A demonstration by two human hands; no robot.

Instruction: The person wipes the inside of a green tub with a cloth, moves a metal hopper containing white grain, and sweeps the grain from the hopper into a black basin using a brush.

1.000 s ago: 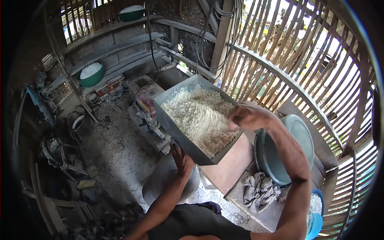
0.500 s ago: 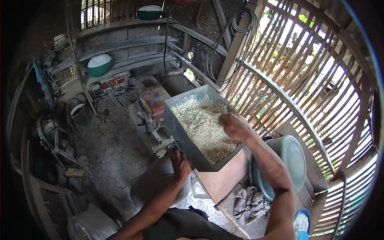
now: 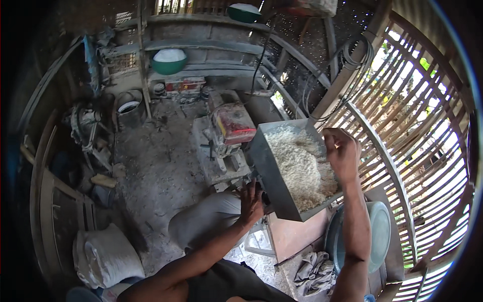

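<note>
Resting beside right hand [image 3: 341,151]: grain hopper [image 3: 297,168].

two green bowls [image 3: 169,61], one metal hopper [image 3: 274,173], two hands [image 3: 342,153]

white sack [image 3: 105,259] | floor, lower left | red-white flat box [image 3: 184,84] | back ledge

Both arms came up from the bottom edge, bare to the shoulder. The left hand [image 3: 250,201] was stretched forward on a nearly straight arm, fingers spread and pointing up, back of the hand facing the camera. The right hand [image 3: 342,153] sat higher and further out, forearm running almost straight up, wrist bent a bit, fingers curled down and in like a loose fist.
</note>
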